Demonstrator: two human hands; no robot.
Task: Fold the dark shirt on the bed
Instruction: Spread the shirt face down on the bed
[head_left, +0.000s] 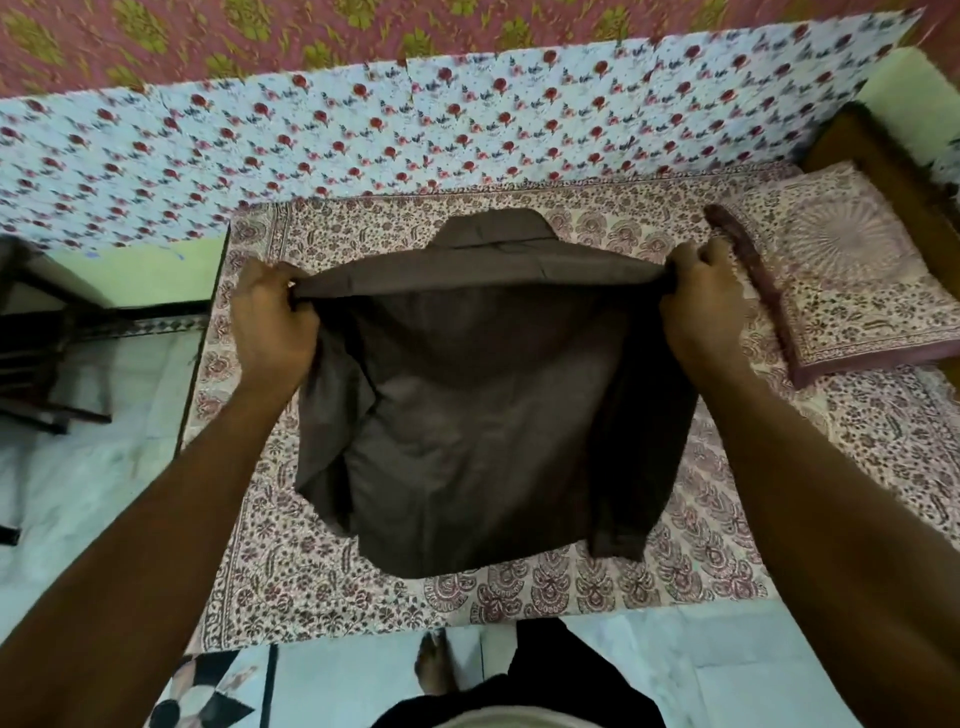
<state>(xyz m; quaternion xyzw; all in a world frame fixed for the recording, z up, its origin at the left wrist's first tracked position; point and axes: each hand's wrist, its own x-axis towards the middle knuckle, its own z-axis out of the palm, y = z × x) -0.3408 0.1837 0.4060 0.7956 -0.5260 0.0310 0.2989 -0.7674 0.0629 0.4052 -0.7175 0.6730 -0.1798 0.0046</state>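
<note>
Holding the dark shirt (483, 395) stretched above the bed (701, 545), my left hand (272, 325) and right hand (709, 306) are each pinched shut on a shoulder. Sleeves seem tucked in, I think; the crosswise fold is left.

Dark brown shirt (488, 415) held taut above the patterned bed (597, 587), collar farthest.

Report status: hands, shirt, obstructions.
Left hand and right hand each grip the dark shirt, lifted over the bed. Pillow aside, clear.
</note>
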